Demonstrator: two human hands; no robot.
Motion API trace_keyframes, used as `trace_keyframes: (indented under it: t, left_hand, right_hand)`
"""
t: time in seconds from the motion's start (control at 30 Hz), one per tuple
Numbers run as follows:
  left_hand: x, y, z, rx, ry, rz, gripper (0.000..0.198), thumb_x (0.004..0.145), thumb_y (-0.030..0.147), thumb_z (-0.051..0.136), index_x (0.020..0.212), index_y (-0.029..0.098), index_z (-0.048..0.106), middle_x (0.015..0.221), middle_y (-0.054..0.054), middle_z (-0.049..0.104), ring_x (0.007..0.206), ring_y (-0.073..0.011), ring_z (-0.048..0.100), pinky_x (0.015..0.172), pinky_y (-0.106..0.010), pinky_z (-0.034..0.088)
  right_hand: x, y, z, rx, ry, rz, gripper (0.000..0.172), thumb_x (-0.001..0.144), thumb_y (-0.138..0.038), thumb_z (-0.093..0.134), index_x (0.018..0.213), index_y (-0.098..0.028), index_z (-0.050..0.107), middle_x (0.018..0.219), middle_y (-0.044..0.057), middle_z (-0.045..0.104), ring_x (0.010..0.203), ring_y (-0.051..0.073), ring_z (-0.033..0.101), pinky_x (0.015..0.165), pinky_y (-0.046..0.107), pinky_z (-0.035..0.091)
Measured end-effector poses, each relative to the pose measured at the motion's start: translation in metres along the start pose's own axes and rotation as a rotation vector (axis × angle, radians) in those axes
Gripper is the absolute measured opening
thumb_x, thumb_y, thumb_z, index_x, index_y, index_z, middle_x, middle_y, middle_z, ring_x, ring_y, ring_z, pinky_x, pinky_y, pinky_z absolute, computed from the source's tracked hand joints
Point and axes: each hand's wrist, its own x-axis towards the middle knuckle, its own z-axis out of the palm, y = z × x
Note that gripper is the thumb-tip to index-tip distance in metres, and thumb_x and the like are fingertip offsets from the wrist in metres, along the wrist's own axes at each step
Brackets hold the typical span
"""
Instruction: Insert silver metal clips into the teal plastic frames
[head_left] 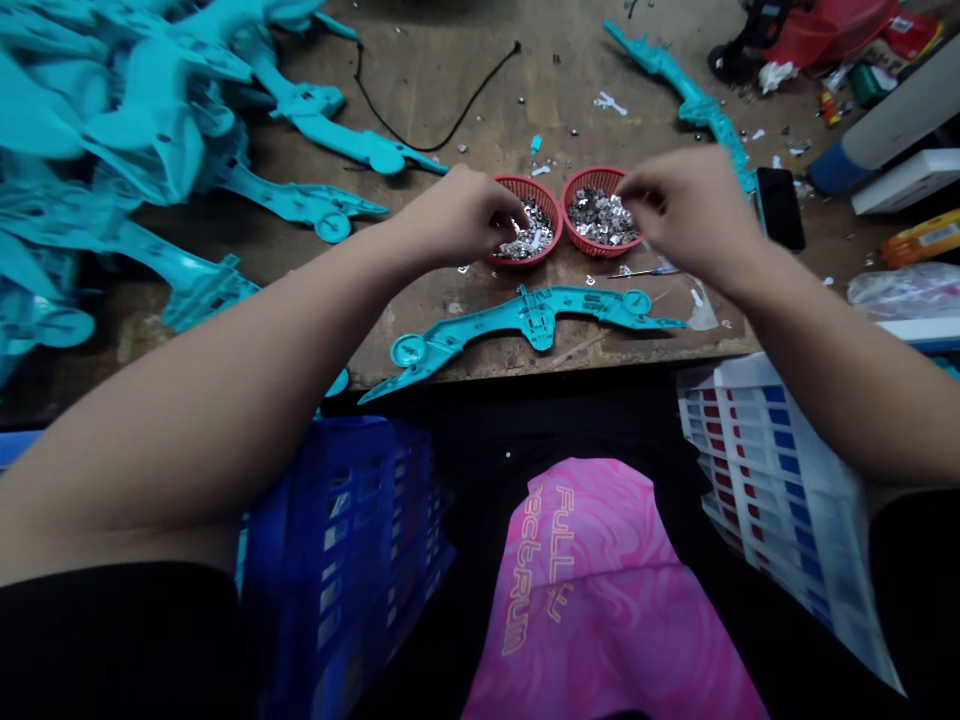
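My left hand [474, 215] reaches over the left red basket [556, 235], its fingers curled down among small shiny metal pieces [534, 232]. My right hand [686, 205] is at the right rim of a second red basket [574, 240], which also holds small metal pieces [600, 215]. Its fingers are drawn together and slightly blurred. Whatever either hand pinches is too small to make out. In front of both baskets lies a turquoise bow-shaped plastic part [536, 322], its ribbed inner side up, near the table's front edge.
Many turquoise plastic parts [142, 110] are heaped at left; another [697, 105] lies at back right. A black cord [457, 125], a phone [780, 208] and a thin tool [641, 271] are on the table [420, 290]. Below stand a blue crate [360, 450] and a white crate [750, 400].
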Motion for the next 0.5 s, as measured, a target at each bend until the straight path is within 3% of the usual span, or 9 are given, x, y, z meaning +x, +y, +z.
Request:
trace_keyframes:
  t: [0.07,0.1,0.2,0.27,0.33,0.43,0.5]
  left_hand:
    - [0.001,-0.001,0.002,-0.010,0.008,0.002,0.042,0.107,0.045,0.078,0.137,0.027,0.101,0.115,-0.011,0.096,0.124,-0.0384,0.085,0.114,-0.050,0.065]
    - [0.001,-0.001,0.002,-0.017,0.006,0.000,0.042,0.105,0.045,0.080,0.136,0.027,0.101,0.115,-0.011,0.096,0.124,-0.0389,0.086,0.113,-0.050,0.065]
    - [0.000,0.003,0.003,-0.040,0.002,-0.022,0.044,0.104,0.047,0.086,0.140,0.027,0.100,0.113,-0.008,0.097,0.127,-0.0358,0.084,0.114,-0.048,0.066]
    - [-0.002,0.006,0.003,-0.054,0.013,-0.050,0.045,0.104,0.045,0.086,0.142,0.026,0.100,0.114,-0.009,0.097,0.128,-0.0359,0.084,0.115,-0.048,0.067]
    - [-0.003,0.008,0.002,-0.072,0.030,-0.072,0.043,0.104,0.041,0.082,0.140,0.025,0.101,0.117,-0.011,0.097,0.126,-0.0380,0.086,0.116,-0.050,0.068]
    - [-0.005,0.007,0.002,-0.108,0.037,-0.096,0.041,0.103,0.038,0.079,0.134,0.026,0.103,0.117,-0.013,0.097,0.122,-0.0395,0.088,0.119,-0.051,0.068]
    - [-0.005,0.007,0.003,-0.127,0.023,-0.117,0.040,0.101,0.038,0.081,0.132,0.025,0.103,0.116,-0.013,0.097,0.122,-0.0401,0.088,0.120,-0.051,0.068]
  right_hand:
    - [0.010,0.009,-0.024,-0.042,0.127,0.030,0.039,0.120,-0.013,0.076,0.150,-0.014,0.100,0.141,0.020,0.097,0.130,0.036,0.092,0.124,0.052,0.070]
    - [0.016,0.015,-0.033,-0.106,0.094,0.059,0.036,0.119,-0.014,0.080,0.149,-0.014,0.101,0.137,0.020,0.097,0.128,0.036,0.093,0.123,0.053,0.069]
    - [0.037,0.035,-0.044,-0.355,-0.194,0.158,0.037,0.120,-0.015,0.079,0.152,-0.012,0.099,0.135,0.026,0.096,0.128,0.039,0.089,0.117,0.053,0.065]
    - [0.048,0.053,-0.036,-0.482,-0.330,0.259,0.041,0.122,-0.017,0.076,0.157,-0.009,0.095,0.140,0.031,0.093,0.129,0.041,0.087,0.105,0.052,0.061]
    - [0.054,0.075,-0.019,-0.533,-0.469,0.307,0.041,0.120,-0.025,0.083,0.156,-0.010,0.095,0.140,0.030,0.093,0.124,0.040,0.086,0.096,0.049,0.057]
    - [0.057,0.110,0.013,-0.450,-0.716,0.221,0.033,0.111,-0.036,0.096,0.139,-0.020,0.101,0.122,0.015,0.096,0.105,0.032,0.084,0.091,0.043,0.055]
    - [0.056,0.130,0.033,-0.393,-0.793,0.150,0.026,0.104,-0.041,0.102,0.125,-0.024,0.102,0.109,0.008,0.093,0.096,0.029,0.081,0.090,0.041,0.054]
